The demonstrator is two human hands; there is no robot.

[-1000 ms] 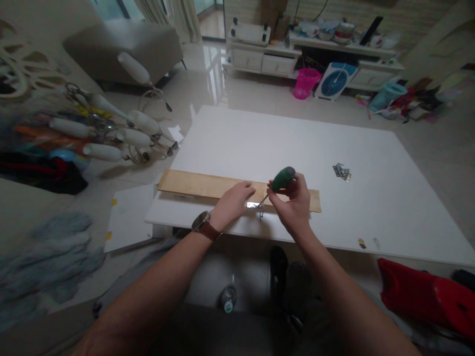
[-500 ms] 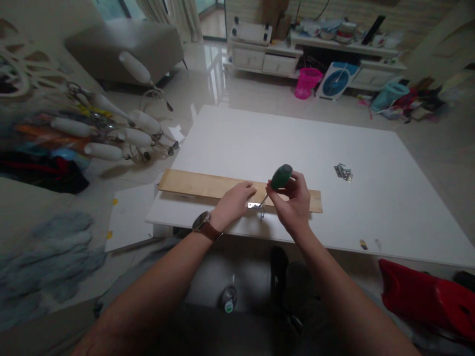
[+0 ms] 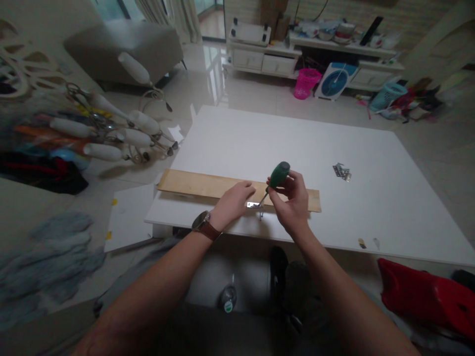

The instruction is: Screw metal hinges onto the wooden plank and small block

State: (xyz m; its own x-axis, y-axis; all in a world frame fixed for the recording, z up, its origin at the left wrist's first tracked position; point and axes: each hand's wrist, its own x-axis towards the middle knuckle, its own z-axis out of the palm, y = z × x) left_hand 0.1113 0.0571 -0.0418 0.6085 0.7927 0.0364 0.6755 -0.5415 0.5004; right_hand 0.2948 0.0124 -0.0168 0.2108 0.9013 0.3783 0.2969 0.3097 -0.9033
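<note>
While the left hand [image 3: 234, 200] lies open, pressing the wooden strip [image 3: 193, 183], the right hand [image 3: 293, 203] grips the screwdriver [image 3: 278, 174]; its handle has tilted toward the left hand, tip unmoved on the hinge [image 3: 254, 204]; driving judged ongoing.

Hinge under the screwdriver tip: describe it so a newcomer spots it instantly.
A long wooden plank lies along the near edge of the white table. At its near side, between the left hand and the right hand, sits a small shiny hinge. Unlike the loose metal pieces farther right, it touches the plank, with the tip of the green-handled screwdriver on it.
</note>
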